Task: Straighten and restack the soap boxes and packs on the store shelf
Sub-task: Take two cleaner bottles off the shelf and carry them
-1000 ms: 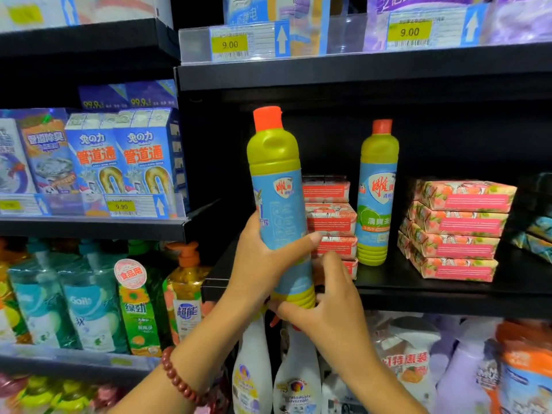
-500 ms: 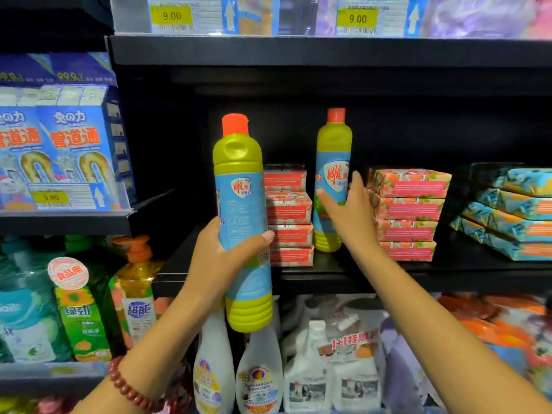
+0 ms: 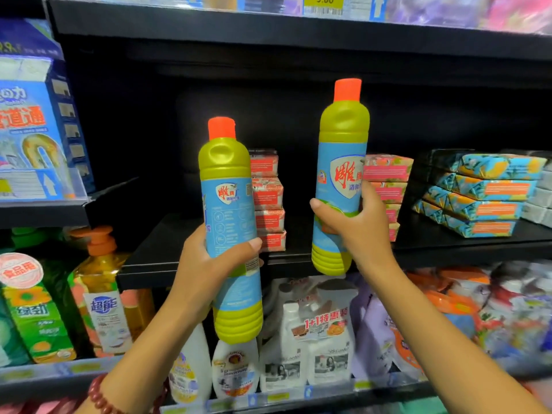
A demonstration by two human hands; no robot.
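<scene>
Gripping one green-blue bottle (image 3: 230,204) at frame centre, the left hand (image 3: 206,264) is curling its fingers (image 3: 239,249) round the label; the right hand (image 3: 361,231) is clamping a second bottle (image 3: 340,162) higher. Behind, soap boxes (image 3: 267,201) are sitting stacked on the shelf (image 3: 167,252).

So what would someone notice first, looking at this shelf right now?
Two tall green bottles with orange caps are held up before the dark shelf: the left bottle in the left hand, the right bottle, higher, in the right hand. Behind them stand red soap boxes, pink soap boxes and, far right, blue packs.
</scene>
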